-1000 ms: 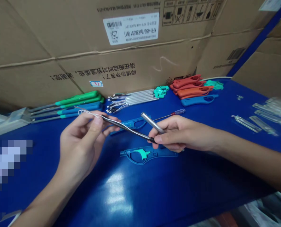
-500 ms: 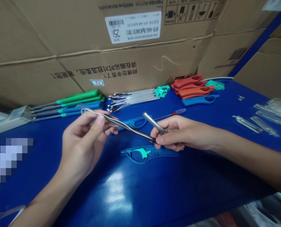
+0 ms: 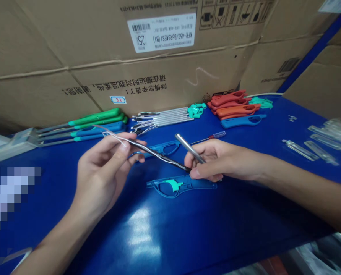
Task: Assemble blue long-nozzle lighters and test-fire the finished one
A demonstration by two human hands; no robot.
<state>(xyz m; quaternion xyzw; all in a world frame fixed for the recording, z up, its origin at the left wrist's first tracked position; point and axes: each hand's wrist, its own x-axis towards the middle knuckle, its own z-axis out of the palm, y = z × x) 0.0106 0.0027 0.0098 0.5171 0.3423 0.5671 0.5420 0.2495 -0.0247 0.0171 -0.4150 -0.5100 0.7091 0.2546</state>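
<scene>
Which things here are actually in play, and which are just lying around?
In play:
- left hand: dark wire, white wire
- right hand: silver metal tube

Lying around:
- blue plastic shell
- small screwdriver
- orange handles
- metal rods

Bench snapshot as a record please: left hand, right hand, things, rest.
left hand: the left hand pinches a dark wire with thin white leads at its end
right hand: the right hand grips a silver metal tube; the wire's far end reaches its fingers
things: blue plastic handle shell below the hands
rest: orange handle shells, cardboard carton, blue workbench
</scene>
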